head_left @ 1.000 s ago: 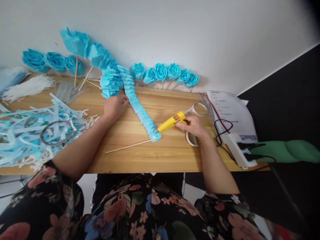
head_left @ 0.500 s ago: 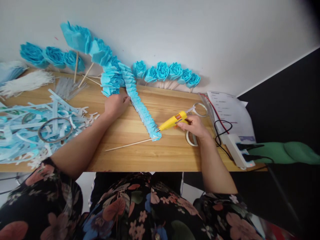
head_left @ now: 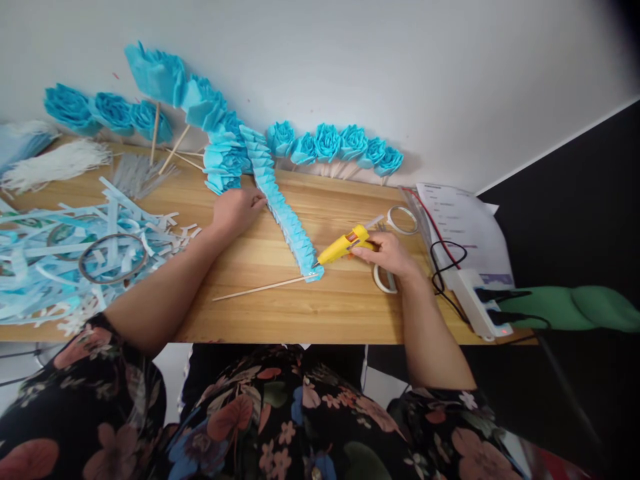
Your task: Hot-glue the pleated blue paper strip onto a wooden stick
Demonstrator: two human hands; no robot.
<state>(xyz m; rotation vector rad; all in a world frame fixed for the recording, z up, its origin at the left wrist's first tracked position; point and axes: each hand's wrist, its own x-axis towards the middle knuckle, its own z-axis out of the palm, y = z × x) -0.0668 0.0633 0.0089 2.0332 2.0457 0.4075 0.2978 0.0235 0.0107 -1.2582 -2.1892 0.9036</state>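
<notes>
My right hand [head_left: 389, 252] is closed round a yellow glue gun [head_left: 344, 244], its metal tip at the near end of a long pleated blue paper strip [head_left: 284, 213]. One end of a thin wooden stick [head_left: 263, 289] lies on that same strip end; the rest slants left across the table. My left hand [head_left: 238, 212] is closed, with its fingertips at the strip's left edge higher up. The strip runs back to a bunched blue paper part [head_left: 223, 163] behind my left hand. Whether the fingertips pinch the strip is hard to see.
Blue paper flowers [head_left: 327, 141] on sticks lean along the wall. A heap of paper scraps [head_left: 45, 267] with tape rolls covers the left side. Right of the glue gun lie scissors [head_left: 384, 277], a printed sheet [head_left: 463, 227] and a white power strip [head_left: 480, 303] with cables.
My left fingertips have shifted slightly along the strip. The glue gun stays over the strip's near end, tilted slightly differently. The whole view has drifted a little.
</notes>
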